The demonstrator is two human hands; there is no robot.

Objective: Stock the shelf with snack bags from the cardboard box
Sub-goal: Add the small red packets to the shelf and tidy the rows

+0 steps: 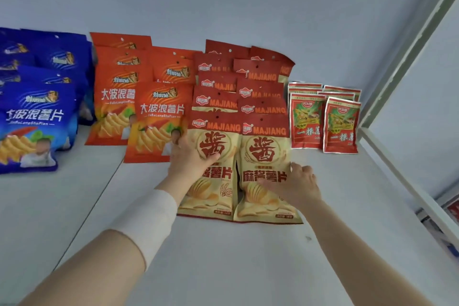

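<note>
Two rows of red-and-cream MAJIANG chip bags stand on the white shelf (248,256). My left hand (190,156) grips the front bag of the left row (211,196), thumb across its face and fingers behind its left edge. My right hand (296,184) holds the front bag of the right row (264,151), thumb on its front, fingers at its right edge. Both bags stand upright, side by side and touching. The cardboard box is out of view.
Orange chip bags (154,122) stand just left of my left hand, blue chip bags (32,126) further left. Small red snack packets (323,122) stand at the right, near the shelf's white side frame (397,69). The back wall is close behind.
</note>
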